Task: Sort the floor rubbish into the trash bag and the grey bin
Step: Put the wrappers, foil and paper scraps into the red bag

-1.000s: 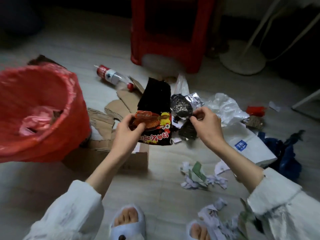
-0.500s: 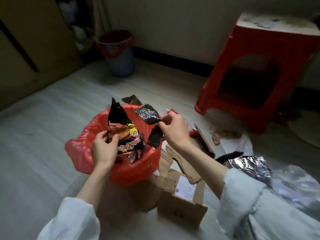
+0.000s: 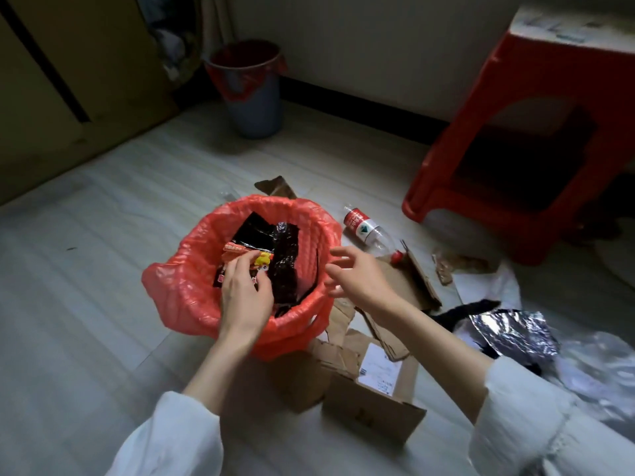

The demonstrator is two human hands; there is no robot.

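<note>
The red trash bag (image 3: 178,290) stands open on the floor in the middle. Inside it lie a black noodle wrapper (image 3: 251,235) with orange and yellow print and a dark crinkled foil wrapper (image 3: 285,266). My left hand (image 3: 245,297) reaches into the bag's mouth, its fingertips on the printed wrapper. My right hand (image 3: 357,273) hovers at the bag's right rim with fingers spread, holding nothing. The grey bin (image 3: 252,91), lined with a red bag, stands by the far wall.
A plastic bottle (image 3: 369,230) lies right of the bag. Torn cardboard (image 3: 402,286) and a small box (image 3: 371,396) sit beside and in front of it. Silver foil (image 3: 508,333) and clear plastic lie at the right. A red stool (image 3: 508,139) stands behind.
Both wrappers went from above the bag down into it. My right hand let go of the foil wrapper and opened; my left hand lowered into the bag's mouth.
</note>
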